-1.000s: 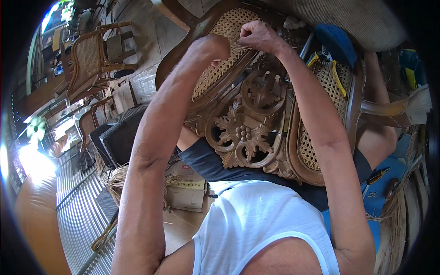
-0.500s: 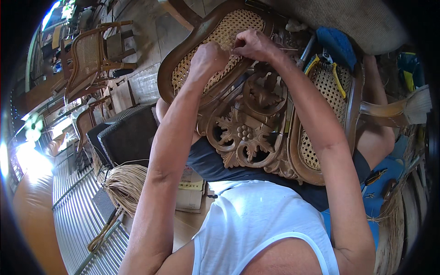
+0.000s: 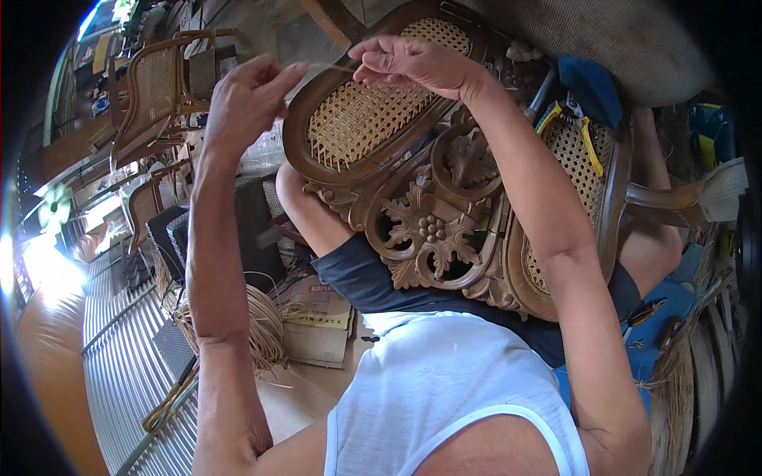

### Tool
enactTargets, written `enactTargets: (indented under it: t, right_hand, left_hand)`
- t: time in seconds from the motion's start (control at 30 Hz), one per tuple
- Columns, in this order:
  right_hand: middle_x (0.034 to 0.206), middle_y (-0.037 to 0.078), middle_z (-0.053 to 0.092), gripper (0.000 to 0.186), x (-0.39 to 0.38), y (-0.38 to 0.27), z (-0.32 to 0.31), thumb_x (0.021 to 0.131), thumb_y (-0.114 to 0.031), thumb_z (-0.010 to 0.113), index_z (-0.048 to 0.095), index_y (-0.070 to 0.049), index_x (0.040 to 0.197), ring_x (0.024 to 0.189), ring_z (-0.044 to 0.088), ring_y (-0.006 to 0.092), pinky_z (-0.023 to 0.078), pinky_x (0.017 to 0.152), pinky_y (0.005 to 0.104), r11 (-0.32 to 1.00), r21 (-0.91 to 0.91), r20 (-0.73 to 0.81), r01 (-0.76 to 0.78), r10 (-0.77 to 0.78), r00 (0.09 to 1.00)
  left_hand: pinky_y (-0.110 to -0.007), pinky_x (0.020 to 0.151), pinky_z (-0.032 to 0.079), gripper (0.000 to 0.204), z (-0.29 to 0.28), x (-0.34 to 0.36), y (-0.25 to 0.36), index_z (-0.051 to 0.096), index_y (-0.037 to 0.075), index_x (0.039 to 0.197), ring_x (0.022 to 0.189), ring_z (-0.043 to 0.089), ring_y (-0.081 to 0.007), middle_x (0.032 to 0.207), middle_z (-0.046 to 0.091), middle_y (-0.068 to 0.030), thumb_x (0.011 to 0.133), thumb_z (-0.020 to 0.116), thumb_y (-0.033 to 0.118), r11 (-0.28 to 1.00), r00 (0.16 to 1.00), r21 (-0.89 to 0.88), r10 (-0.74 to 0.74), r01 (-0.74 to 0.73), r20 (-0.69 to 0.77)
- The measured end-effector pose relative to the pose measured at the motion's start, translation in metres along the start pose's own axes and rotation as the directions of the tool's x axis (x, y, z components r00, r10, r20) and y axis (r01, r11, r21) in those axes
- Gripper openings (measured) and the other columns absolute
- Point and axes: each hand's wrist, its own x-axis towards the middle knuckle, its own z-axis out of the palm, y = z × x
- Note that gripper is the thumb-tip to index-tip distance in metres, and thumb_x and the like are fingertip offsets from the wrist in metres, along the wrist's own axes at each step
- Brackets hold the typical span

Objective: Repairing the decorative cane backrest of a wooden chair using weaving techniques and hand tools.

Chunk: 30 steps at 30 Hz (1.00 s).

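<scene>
A carved brown wooden chair back (image 3: 432,230) with woven cane panels lies across my lap. Its left cane panel (image 3: 361,119) has short loose ends sticking up along the lower left rim. My left hand (image 3: 252,99) is raised to the left of the frame, thumb and fingers pinched together. Above the upper part of that panel is my right hand (image 3: 417,63), its fingers bent and pressed together. A thin pale cane strand (image 3: 332,68) stretches between the two hands; blur makes it faint.
Yellow-handled pliers (image 3: 592,147) rest on the right cane panel, beside a blue object (image 3: 591,89). A coil of cane (image 3: 266,329) and flattened cardboard (image 3: 321,321) lie at lower left. A cane-backed chair (image 3: 151,91) stands at far left. Tools lie on a blue surface (image 3: 651,337) at right.
My left hand has swung away from the panel to the left and up, drawing the strand out. My right hand has shifted slightly left and up. More of the left panel now shows.
</scene>
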Motion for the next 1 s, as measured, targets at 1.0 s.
enactTargets:
  t: [1.0]
  right_hand:
    - [0.082,0.011,0.071,0.028,-0.005,0.049,-0.069,0.079,-0.032,0.068,0.072,-0.006,0.087,0.080,0.068,0.0262,0.053,0.075,0.0391,0.467,-0.884,-0.098,0.006,-0.199,0.975]
  left_hand:
    - [-0.045,0.086,0.056,0.027,0.156,0.044,0.029,0.070,-0.004,0.100,0.101,0.068,-0.0390,0.104,0.069,-0.0256,0.086,0.059,0.015,0.925,0.976,0.367,0.013,-0.095,0.218]
